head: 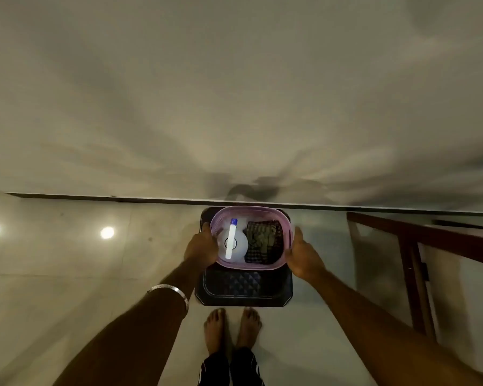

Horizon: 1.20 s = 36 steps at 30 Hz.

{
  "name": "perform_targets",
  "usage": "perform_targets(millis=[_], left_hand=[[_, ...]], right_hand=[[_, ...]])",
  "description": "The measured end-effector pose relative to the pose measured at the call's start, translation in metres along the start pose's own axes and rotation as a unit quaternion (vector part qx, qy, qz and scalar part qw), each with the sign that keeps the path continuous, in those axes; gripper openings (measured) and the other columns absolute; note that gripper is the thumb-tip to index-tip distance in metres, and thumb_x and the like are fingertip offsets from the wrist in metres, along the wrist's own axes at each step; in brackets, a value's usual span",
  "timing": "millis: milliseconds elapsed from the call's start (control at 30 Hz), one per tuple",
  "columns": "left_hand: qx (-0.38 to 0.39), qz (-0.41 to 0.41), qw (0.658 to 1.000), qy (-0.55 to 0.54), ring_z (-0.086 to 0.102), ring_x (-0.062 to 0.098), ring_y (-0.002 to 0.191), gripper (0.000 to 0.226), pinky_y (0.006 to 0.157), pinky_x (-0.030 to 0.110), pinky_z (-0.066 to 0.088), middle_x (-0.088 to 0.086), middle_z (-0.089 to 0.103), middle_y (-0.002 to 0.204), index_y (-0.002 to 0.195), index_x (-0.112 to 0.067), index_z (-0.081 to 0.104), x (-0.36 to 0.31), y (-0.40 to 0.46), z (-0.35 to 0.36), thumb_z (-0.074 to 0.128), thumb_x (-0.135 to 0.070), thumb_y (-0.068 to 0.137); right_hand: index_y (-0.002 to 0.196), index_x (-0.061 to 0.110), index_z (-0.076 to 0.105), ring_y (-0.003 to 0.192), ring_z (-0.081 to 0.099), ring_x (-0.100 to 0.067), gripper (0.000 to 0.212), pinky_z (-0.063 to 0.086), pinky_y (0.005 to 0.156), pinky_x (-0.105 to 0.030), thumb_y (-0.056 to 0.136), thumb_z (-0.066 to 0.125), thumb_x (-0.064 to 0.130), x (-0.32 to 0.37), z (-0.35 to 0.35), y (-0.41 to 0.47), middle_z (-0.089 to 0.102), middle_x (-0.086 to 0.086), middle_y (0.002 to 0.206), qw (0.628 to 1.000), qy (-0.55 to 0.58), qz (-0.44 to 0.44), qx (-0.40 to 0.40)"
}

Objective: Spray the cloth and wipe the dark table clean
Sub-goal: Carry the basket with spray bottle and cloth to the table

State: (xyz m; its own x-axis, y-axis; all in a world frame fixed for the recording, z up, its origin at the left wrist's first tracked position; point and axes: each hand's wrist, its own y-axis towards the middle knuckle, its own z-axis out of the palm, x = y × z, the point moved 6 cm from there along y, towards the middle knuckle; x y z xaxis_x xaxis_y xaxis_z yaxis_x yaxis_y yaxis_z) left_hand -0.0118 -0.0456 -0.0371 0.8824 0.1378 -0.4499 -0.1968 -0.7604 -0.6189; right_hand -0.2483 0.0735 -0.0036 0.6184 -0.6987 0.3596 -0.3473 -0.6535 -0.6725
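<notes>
A small dark table with a patterned top stands on the floor in front of my feet. On it sits a pink plastic basket. Inside the basket, a white spray bottle with a blue tip lies on the left and a dark checked cloth is folded on the right. My left hand grips the basket's left rim. My right hand presses against its right side with the thumb up along the rim.
A pale wall rises just behind the table. My bare feet stand on the glossy tiled floor, which reflects two ceiling lights. A dark red wooden frame stands to the right.
</notes>
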Motion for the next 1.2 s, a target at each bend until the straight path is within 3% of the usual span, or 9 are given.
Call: perform_targets(millis=[67,167,567,800,967,1067,1200], left_hand=[[-0.004,-0.001,1.0,0.012,0.065,0.031,0.104,0.046,0.093,0.042,0.055,0.013,0.064,0.122,0.141,-0.011,0.038,-0.001,0.001,0.003,0.053,-0.025,0.1],[-0.019,-0.017,1.0,0.015,0.064,0.031,0.105,0.044,0.092,0.04,0.055,0.013,0.064,0.122,0.138,-0.012,0.042,0.003,0.002,0.005,0.056,-0.021,0.098],[-0.04,0.005,0.999,0.034,0.065,0.03,0.1,0.037,0.087,0.036,0.056,0.013,0.065,0.117,0.129,-0.009,0.05,-0.012,-0.009,-0.009,0.059,-0.025,0.097],[-0.053,0.067,0.996,0.031,0.064,0.035,0.102,0.041,0.089,0.041,0.054,0.015,0.066,0.118,0.128,-0.011,0.053,-0.051,-0.043,-0.04,0.058,-0.034,0.094],[-0.064,0.114,0.99,0.043,0.062,0.04,0.104,0.03,0.085,0.04,0.05,0.019,0.066,0.114,0.119,-0.005,0.056,-0.086,-0.074,-0.064,0.057,-0.021,0.093],[-0.071,0.152,0.985,0.05,0.062,0.045,0.101,0.027,0.081,0.041,0.05,0.024,0.066,0.111,0.116,-0.001,0.056,-0.106,-0.093,-0.078,0.056,-0.008,0.089],[-0.078,0.194,0.975,0.068,0.062,0.045,0.098,0.024,0.081,0.044,0.053,0.025,0.067,0.107,0.11,0.0,0.058,-0.13,-0.118,-0.096,0.055,-0.007,0.087]], right_hand=[[0.154,0.012,0.018,0.104,0.067,-0.033,0.059,0.057,0.088,-0.042,0.105,0.046,0.026,0.001,0.004,0.005,0.065,-0.019,0.124,1.0,0.03,0.001,0.009],[0.15,0.01,0.025,0.108,0.064,-0.035,0.05,0.054,0.086,-0.037,0.105,0.045,0.021,0.001,0.006,0.01,0.061,-0.02,0.127,0.999,0.051,0.013,0.004],[0.142,0.009,0.035,0.104,0.064,-0.033,0.048,0.056,0.085,-0.039,0.1,0.056,0.019,-0.001,-0.004,-0.004,0.062,-0.019,0.121,0.997,0.059,0.013,-0.041],[0.136,0.007,0.039,0.101,0.064,-0.031,0.042,0.057,0.083,-0.039,0.099,0.056,0.017,0.001,-0.044,-0.04,0.064,-0.018,0.118,0.995,0.069,-0.011,-0.078],[0.131,0.007,0.041,0.098,0.066,-0.034,0.037,0.057,0.083,-0.044,0.098,0.055,0.015,0.001,-0.077,-0.079,0.066,-0.019,0.116,0.99,0.081,-0.023,-0.117],[0.133,0.005,0.04,0.097,0.065,-0.035,0.037,0.053,0.075,-0.039,0.1,0.052,0.015,0.0,-0.095,-0.106,0.064,-0.02,0.115,0.986,0.093,-0.022,-0.14],[0.13,0.004,0.04,0.094,0.065,-0.034,0.033,0.053,0.072,-0.039,0.1,0.05,0.013,-0.006,-0.111,-0.147,0.065,-0.021,0.114,0.978,0.114,-0.015,-0.174]])
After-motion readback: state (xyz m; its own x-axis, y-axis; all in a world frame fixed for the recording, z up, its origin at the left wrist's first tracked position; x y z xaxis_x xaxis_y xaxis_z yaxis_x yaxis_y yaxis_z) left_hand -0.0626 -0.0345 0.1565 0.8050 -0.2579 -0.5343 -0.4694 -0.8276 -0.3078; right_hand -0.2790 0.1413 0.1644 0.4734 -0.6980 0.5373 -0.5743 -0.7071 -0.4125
